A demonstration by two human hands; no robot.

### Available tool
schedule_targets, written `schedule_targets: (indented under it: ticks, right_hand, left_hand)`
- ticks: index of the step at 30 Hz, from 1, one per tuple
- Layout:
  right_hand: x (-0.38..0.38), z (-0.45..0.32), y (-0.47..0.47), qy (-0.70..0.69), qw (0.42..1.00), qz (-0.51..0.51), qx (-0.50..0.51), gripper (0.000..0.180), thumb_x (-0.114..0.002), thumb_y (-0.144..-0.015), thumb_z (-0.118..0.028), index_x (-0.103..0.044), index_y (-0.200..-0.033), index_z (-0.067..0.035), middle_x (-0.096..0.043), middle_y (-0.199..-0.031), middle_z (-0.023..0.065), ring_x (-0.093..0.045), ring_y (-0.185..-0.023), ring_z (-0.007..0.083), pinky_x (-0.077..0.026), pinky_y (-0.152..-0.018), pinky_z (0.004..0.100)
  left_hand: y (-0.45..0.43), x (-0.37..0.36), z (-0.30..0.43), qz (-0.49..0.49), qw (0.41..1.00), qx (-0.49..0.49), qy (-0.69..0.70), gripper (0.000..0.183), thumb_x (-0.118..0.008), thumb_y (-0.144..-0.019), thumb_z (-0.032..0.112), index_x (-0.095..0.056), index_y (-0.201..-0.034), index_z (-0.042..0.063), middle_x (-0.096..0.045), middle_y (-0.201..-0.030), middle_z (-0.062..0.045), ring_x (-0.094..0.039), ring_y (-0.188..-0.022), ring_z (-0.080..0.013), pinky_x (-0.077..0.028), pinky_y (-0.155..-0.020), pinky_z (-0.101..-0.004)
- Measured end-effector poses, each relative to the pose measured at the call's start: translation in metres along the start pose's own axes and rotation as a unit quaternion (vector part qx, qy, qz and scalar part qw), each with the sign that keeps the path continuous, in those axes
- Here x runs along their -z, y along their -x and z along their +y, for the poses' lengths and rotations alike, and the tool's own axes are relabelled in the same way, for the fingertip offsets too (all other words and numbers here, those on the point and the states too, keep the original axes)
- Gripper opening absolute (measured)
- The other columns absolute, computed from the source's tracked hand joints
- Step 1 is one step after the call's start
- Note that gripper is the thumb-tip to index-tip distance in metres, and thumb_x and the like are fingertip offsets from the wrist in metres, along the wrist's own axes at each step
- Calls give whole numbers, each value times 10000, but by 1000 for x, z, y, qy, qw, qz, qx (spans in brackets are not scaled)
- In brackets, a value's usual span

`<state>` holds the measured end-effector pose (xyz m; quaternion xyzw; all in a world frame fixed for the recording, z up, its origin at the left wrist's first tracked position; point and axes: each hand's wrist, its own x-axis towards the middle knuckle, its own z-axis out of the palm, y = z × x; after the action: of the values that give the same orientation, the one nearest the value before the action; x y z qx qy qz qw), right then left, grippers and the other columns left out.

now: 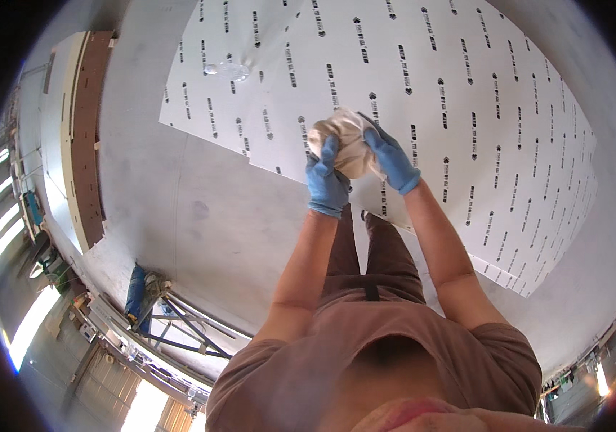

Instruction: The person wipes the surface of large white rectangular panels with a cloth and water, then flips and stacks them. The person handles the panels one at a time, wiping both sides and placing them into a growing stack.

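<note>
Both my hands wear blue gloves and grip a crumpled cream-white cloth (348,146) between them. My left hand (328,181) holds its left side, thumb laid over the folds. On the cloth's right side is my right hand (393,154), with its fingers partly hidden behind the fabric. Below the hands spreads a large white sheet (448,129) printed with rows of dark marks and writing. A clear plastic bottle (228,71) lies on its side near the sheet's far left part.
Grey floor (200,205) surrounds the sheet. To the left stands a long stack of boards (89,140) with brown sides. A dark metal frame (186,326) with a blue roll (135,291) on it is at the lower left.
</note>
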<state>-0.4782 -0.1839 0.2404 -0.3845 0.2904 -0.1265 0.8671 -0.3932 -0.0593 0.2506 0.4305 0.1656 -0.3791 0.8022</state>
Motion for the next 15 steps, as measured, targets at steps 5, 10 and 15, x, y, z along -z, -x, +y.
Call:
schedule_targets:
  ticks: [5, 10, 15]
  right_hand:
    - [9, 27, 46, -209, 966, -14, -153, 482, -621, -1031, -202, -518, -1458, -4, -659, -1307, 115, -657, -1184, 236, -549, -998, 378]
    - [3, 74, -5, -251, 947, 146, -135, 412, -637, -1012, -170, -566, -1386, -12, -672, -1211, 98, -678, -1107, 229, -567, -954, 382]
    - [-44, 115, -120, -244, 936, 236, -89, 438, -584, -1042, -202, -517, -1445, -43, -647, -1315, 127, -666, -1180, 282, -544, -1030, 425]
  left_hand:
    - [19, 3, 0, 57, 976, 97, -186, 321, -748, -962, 178, -677, -1207, -17, -728, -1068, -72, -719, -920, -178, -603, -809, -330]
    - [-66, 51, 52, 20, 917, 229, -326, 423, -743, -969, 257, -635, -1275, -15, -722, -1124, -89, -722, -943, -181, -611, -814, -336]
    - [-276, 143, 186, 76, 875, -5, -477, 1028, -876, -814, 251, -238, -1575, -15, -505, -1488, -204, -497, -1377, -297, -407, -1147, -386]
